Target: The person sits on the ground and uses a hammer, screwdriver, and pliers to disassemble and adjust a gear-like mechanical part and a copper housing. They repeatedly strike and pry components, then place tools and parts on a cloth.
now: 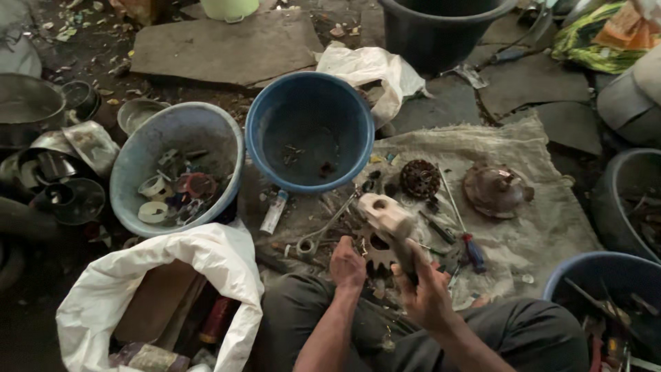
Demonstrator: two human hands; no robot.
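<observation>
Right hand (pixel 428 286): fingers wrapped around dark handle of a pale, blocky-headed hammer (pixel 387 215), raised. Left hand (pixel 348 264): fingers pressed on a rusty toothed metal gear (pixel 377 251), lying on frayed grey sackcloth (pixel 537 234) beside a steel spanner (pixel 323 231).

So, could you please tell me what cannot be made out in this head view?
- Toothed metal stator: partly hidden by left hand and pale-headed hammer.
- Hammer's handle: covered by right hand.
- Blue tool tub: cut off by the edge.
- White sack: contents dark.
</observation>
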